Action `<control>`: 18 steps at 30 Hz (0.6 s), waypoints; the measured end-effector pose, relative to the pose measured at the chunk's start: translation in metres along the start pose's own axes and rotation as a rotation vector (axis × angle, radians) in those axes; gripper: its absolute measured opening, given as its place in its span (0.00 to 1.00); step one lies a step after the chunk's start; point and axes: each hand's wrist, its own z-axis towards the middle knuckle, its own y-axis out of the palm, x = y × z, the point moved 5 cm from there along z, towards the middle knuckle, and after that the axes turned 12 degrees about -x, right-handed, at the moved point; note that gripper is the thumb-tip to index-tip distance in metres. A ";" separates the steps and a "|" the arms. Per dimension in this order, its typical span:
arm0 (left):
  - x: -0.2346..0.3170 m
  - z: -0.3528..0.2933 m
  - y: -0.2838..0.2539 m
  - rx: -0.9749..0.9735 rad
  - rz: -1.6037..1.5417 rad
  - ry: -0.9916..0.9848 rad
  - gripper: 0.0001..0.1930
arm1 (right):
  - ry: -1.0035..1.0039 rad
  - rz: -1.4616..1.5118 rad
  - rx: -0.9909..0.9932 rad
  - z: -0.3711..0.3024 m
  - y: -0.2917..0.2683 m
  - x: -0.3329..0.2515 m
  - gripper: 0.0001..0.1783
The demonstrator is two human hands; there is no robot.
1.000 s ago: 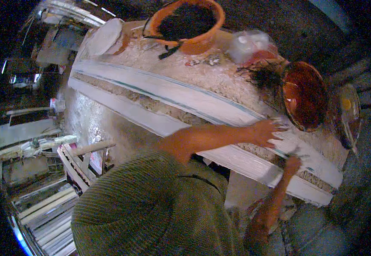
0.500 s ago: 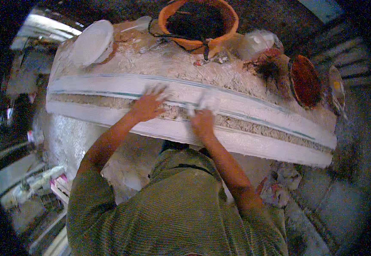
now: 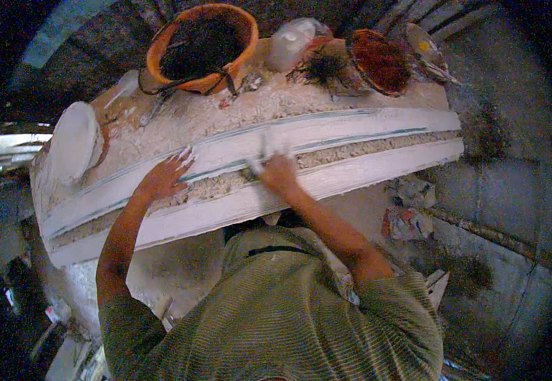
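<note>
A long white plaster-like moulding point(image 3: 327, 170) lies across the worktable in front of me, with two smooth bands and a rough, crumbly grey groove between them. Thin blue-green lines run along its far band. My left hand point(image 3: 167, 176) rests on the moulding, left of the middle, fingers spread and tips coated white, holding nothing. Near the middle, my right hand point(image 3: 278, 171) is over the groove and far band. Its fingers are whitened and smeared by motion, so whether they grip anything is unclear.
Along the table's far side stand an orange tub point(image 3: 250, 38) with dark contents, a white round basin point(image 3: 73, 143), a clear plastic bag point(image 3: 292, 44), a tuft of dark fibres point(image 3: 327, 68) and a dish of reddish material point(image 3: 381, 62). A crumpled bag point(image 3: 409, 222) lies on the floor at right.
My view has turned, so the moulding now slopes up to the right. My left hand sits nearer the moulding's left part. The right hand is still over the groove, blurred in both frames.
</note>
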 end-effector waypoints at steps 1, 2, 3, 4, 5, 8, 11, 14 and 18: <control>0.003 0.008 -0.003 0.015 0.032 0.043 0.42 | 0.041 -0.079 -0.010 -0.005 -0.009 0.041 0.54; 0.005 0.016 -0.005 0.012 0.055 0.067 0.42 | 0.124 -0.133 0.122 -0.013 -0.027 0.082 0.54; 0.008 0.025 -0.007 -0.002 0.063 0.082 0.41 | 0.235 -0.134 0.089 -0.017 -0.039 0.126 0.48; 0.011 0.033 -0.011 0.012 0.072 0.108 0.41 | 0.242 -0.190 0.141 -0.021 -0.053 0.161 0.43; 0.016 0.041 -0.015 0.010 0.066 0.124 0.41 | 0.294 -0.179 0.202 -0.027 -0.067 0.196 0.38; 0.037 0.072 -0.033 0.000 0.070 0.185 0.40 | 0.297 -0.286 0.058 -0.020 -0.070 0.251 0.25; 0.065 0.106 -0.051 -0.025 0.058 0.220 0.40 | 0.282 -0.191 -0.023 -0.002 -0.048 0.239 0.18; 0.095 0.156 -0.070 -0.075 0.053 0.220 0.40 | 0.045 -0.285 0.068 0.011 -0.039 0.187 0.26; 0.146 0.234 -0.100 -0.067 0.005 0.289 0.40 | 0.237 0.187 0.138 0.014 -0.084 0.219 0.30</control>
